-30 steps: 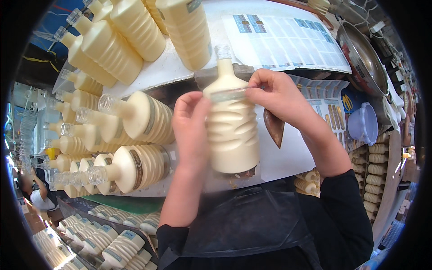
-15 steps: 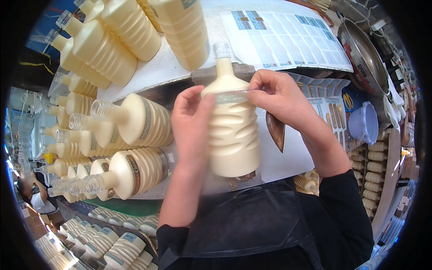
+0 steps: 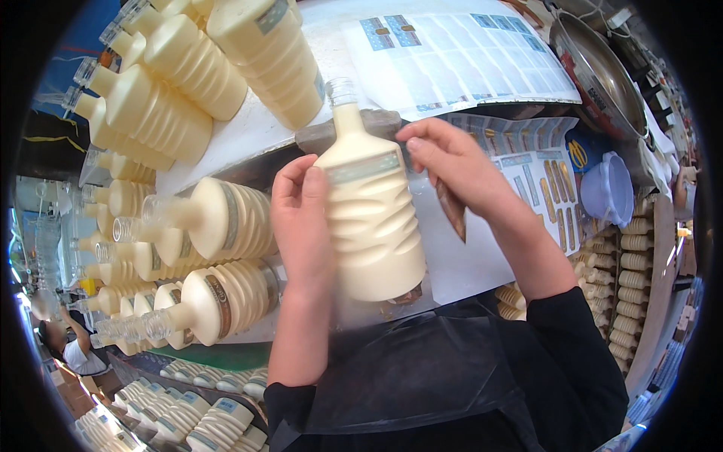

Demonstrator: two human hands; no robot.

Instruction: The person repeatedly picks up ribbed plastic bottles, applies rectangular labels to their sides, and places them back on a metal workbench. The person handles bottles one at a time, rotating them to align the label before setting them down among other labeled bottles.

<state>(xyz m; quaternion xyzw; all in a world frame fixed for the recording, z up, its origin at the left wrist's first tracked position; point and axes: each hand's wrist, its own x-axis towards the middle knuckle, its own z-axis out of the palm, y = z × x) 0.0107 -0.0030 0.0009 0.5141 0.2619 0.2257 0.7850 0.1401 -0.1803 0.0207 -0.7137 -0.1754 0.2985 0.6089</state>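
A cream bottle (image 3: 374,237) with a clear threaded neck and wavy ridges stands out in the middle, its neck pointing away from me. A grey-blue label strip (image 3: 367,167) crosses its shoulder. My left hand (image 3: 301,200) holds the bottle's left side, thumb beside the strip. Just off the right shoulder is my right hand (image 3: 452,162), thumb and forefinger close together. In its lower fingers is a brown, pointed, blade-like tool (image 3: 450,209), tip down. Whether a small thing sits between the right fingertips, I cannot tell.
Similar bottles (image 3: 226,297) lie at left, some with dark brown labels; taller ones (image 3: 267,60) stand behind. Label sheets (image 3: 459,64) cover the far board, with more (image 3: 553,188) at right. Beyond are a lilac bucket (image 3: 607,190), a metal pan (image 3: 599,71) and racked bottles.
My right fingertips have come off the strip and sit a little away from the bottle. In the view, the bottle and surroundings have shifted slightly left. My left hand still holds the bottle.
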